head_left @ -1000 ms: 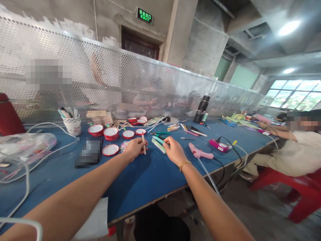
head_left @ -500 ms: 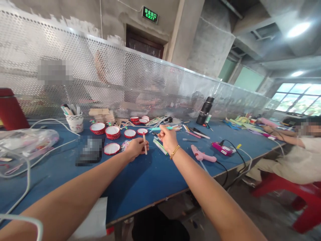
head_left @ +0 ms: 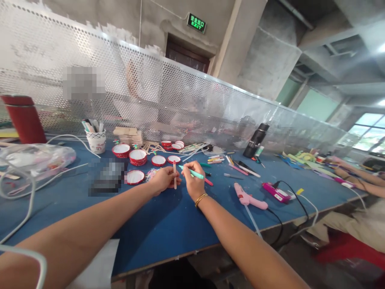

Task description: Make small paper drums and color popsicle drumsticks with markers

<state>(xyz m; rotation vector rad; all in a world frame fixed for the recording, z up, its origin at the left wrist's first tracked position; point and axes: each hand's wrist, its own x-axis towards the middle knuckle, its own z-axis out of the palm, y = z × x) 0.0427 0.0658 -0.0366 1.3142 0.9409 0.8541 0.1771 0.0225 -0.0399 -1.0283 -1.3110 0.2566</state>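
Note:
Held upright between the fingers of my left hand (head_left: 165,179) is a flat wooden craft stick (head_left: 175,180) with a red tip. My right hand (head_left: 194,181), with a gold bracelet at the wrist, grips a turquoise marker pen (head_left: 195,173). The pen's tip points left, close to the stick's upper part; whether they touch I cannot tell. Behind my left hand lie a tangle of pastel strands (head_left: 151,174) and a red-rimmed round white piece (head_left: 134,177). Several more such pieces, one a stack (head_left: 138,157), stand farther back.
A pink glue gun (head_left: 248,197) and a magenta device (head_left: 276,192) with cables lie to the right. Loose pens (head_left: 215,159) and a black bottle (head_left: 256,140) are behind. At left are a pen cup (head_left: 96,141), a red flask (head_left: 24,119) and a plastic bag (head_left: 39,158). Another person sits far right.
My right hand has turned and come closer to the craft stick, bringing the marker's tip beside it. My left hand still holds the stick upright. The view has shifted slightly left.

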